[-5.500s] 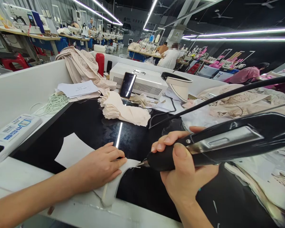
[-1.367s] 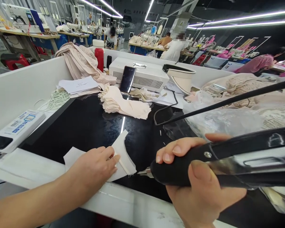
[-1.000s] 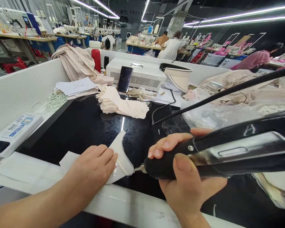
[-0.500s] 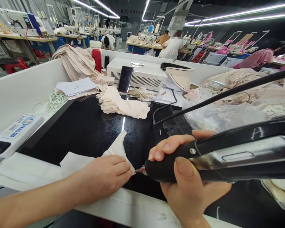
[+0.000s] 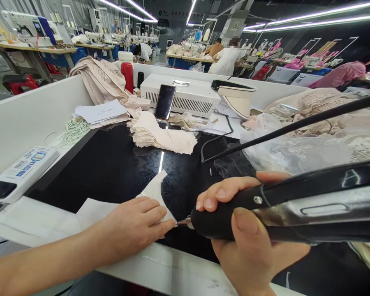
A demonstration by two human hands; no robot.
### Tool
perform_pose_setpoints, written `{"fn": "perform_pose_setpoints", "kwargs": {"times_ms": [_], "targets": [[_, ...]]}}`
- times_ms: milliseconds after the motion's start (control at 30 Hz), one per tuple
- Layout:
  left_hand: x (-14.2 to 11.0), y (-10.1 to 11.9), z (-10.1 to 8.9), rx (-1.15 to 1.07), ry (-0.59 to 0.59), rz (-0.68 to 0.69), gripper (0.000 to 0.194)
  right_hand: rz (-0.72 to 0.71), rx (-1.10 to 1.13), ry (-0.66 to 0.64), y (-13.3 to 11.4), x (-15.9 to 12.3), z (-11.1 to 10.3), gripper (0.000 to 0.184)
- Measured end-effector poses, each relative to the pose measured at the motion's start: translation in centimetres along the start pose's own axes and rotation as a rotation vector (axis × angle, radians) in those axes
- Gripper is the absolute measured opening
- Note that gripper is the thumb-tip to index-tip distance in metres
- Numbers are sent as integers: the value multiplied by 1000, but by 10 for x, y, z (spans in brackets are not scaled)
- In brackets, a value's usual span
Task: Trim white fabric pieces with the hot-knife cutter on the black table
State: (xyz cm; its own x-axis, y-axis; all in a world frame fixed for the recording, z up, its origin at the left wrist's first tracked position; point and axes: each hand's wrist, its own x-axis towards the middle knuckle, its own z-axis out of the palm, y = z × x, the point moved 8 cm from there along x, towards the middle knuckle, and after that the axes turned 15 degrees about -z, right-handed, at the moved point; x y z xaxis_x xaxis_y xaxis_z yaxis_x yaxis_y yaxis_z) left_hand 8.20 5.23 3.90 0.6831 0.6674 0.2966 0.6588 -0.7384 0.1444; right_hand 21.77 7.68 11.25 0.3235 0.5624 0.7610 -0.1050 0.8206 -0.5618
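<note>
My right hand is wrapped round a black handheld tool with a silver strip along its side; the thumb lies along the near side. A thin metal tip juts from its rounded front end, pointing left. My left hand is closed, fingers together, on a curved white fabric piece and pins it on the glossy black work surface. The tool's tip meets the fabric's corner beside my left fingertip; whether they touch I cannot tell. My left thumb is mostly hidden.
A stack of cream fabric pieces lies ahead, behind it a phone leaning on a white metal box. A black cord crosses on the right near plastic bags. White paper and a labelled white box lie left.
My left index finger has stretched out further toward the tool's tip, along the fabric's corner. The tool and my right hand sit slightly further right, as the whole view has shifted a little.
</note>
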Motion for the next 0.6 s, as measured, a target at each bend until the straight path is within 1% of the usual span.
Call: {"fn": "perform_pose_setpoints", "kwargs": {"times_ms": [367,600], "targets": [[-2,-2,1,4,10,-41,19,22,15,0,0,-1,0,36],[-2,-1,1,15,2,-20,21,5,22,-18,-1,0,2,36]]}}
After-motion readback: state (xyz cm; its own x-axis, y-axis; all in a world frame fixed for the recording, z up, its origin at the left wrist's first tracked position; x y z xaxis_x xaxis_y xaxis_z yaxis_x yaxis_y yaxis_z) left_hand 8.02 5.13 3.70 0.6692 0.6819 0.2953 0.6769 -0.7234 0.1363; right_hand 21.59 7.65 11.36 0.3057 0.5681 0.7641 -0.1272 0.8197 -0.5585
